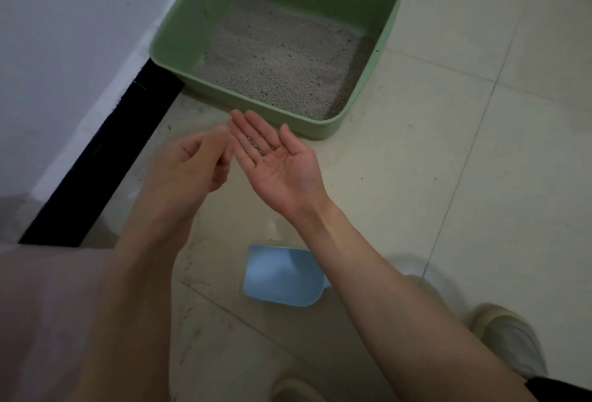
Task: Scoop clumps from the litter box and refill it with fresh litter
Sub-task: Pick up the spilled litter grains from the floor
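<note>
Head view. Your right hand (pixel 277 158) lies palm up with fingers straight and together, cupping a small scatter of grey litter grains (pixel 256 144) near the base of the fingers. Your left hand (pixel 195 161), just beside it on the thumb-opposite edge, is blurred; its fingers are curled inward with the tips gathered near the right fingertips, and you cannot tell whether they pinch any grains. Directly beyond both hands sits the green litter box (pixel 166 49), its near wall just past your right fingertips, holding a shallow, even bed of grey litter (pixel 282 59). Behind your right forearm, toward your body, a light blue scoop (pixel 282 276) rests on the tiled floor (pixel 480 177). Loose grains speckle the floor below your left forearm. A pale shoe (pixel 509 337) shows beneath your right elbow.
</note>
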{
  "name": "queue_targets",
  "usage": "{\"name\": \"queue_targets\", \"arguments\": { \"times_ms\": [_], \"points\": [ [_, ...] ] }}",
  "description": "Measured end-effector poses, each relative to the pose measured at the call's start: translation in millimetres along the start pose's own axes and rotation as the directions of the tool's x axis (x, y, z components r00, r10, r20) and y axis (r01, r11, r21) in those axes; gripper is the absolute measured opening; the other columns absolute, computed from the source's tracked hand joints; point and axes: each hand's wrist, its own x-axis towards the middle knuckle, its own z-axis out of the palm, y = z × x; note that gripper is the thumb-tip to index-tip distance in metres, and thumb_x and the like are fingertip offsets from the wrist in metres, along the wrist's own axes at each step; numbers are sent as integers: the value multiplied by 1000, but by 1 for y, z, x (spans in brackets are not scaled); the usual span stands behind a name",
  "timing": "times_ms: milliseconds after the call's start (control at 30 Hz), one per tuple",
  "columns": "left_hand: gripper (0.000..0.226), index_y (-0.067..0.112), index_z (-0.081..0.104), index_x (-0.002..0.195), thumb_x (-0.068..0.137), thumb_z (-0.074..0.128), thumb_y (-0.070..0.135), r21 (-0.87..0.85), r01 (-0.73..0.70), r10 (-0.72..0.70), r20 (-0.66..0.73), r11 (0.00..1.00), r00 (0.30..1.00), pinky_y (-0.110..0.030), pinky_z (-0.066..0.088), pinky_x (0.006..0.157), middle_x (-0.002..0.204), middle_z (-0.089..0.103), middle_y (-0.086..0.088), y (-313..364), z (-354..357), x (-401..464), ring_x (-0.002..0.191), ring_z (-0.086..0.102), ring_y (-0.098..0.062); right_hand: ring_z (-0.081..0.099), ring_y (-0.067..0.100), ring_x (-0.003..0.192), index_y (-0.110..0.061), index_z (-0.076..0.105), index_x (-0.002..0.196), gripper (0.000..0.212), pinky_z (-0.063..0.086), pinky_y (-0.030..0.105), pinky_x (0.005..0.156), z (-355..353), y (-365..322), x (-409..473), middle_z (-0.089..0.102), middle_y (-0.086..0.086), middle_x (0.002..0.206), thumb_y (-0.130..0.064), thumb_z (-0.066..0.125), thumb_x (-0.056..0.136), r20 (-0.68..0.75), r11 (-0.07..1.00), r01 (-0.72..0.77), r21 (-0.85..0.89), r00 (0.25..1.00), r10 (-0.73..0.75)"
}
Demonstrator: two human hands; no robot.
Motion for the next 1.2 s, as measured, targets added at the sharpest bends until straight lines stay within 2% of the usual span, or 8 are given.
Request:
{"name": "queue_targets", "arguments": {
  "times_ms": [167,300,500,633,733,900,1033,1200],
  "points": [
    [36,22,51,45,78,57,34,96,-49,53,-32,994,998,-19,23,45,41,37,11,-7,4,1,44,28,-4,34,30,138,8,39,133,51,29,37,112,-3,1,0,37,20,146,-28,23,102,3,1000,-16,-2,1000,16],
    [37,22,49,46,79,63,33,69,-44,48,-52,997,997,-24,24,51,42,38,10,-11,5,2,46,29,-5,34,29,138,7,38,138,52,33,36,107,-12,0,2,37,20,146,-29,22,103,14,999,-34,18,999,34],
    [34,16,56,61,94,52,24,56,0,3,-58,998,998,-12,27,43,41,38,11,-27,13,8,42,31,-2,44,32,131,10,53,112,48,40,36,101,-38,-11,0,48,24,137,-28,25,103,-60,996,-84,-12,995,83],
    [28,19,61,71,95,49,26,199,72,-62,-53,977,997,-13,35,46,50,46,7,-66,22,19,44,40,-1,63,11,61,-3,58,84,44,49,17,57,-72,-37,-5,68,9,73,-27,27,103,-346,932,-121,-342,938,-5],
    [16,13,63,83,89,58,27,428,143,-116,-88,892,989,-23,40,66,67,56,2,-114,36,31,67,53,-13,40,10,49,-8,53,72,40,29,19,48,-98,-56,-13,51,4,60,-22,30,103,-479,720,-209,-662,856,-192],
    [37,8,58,95,88,56,44,784,103,-134,-25,612,991,-36,40,84,99,63,-10,-172,65,41,100,54,-31,38,13,51,-10,53,67,39,29,22,48,-118,-75,-20,49,3,58,-21,35,99,-467,409,-317,-856,814,-347],
    [52,5,55,103,86,51,54,920,-38,5,39,390,999,-41,36,85,109,57,-17,-180,80,53,108,47,-33,38,12,51,-11,54,67,39,30,21,49,-121,-79,-18,49,2,57,-25,39,99,-461,365,-336,-868,818,-344],
    [59,5,57,99,78,52,60,908,-123,128,77,400,989,-42,33,80,103,57,-19,-180,79,78,102,47,-34,39,12,50,-12,55,65,39,29,21,47,-129,-84,-17,50,0,56,-25,40,99,-461,411,-318,-854,830,-314]
  ]
}}
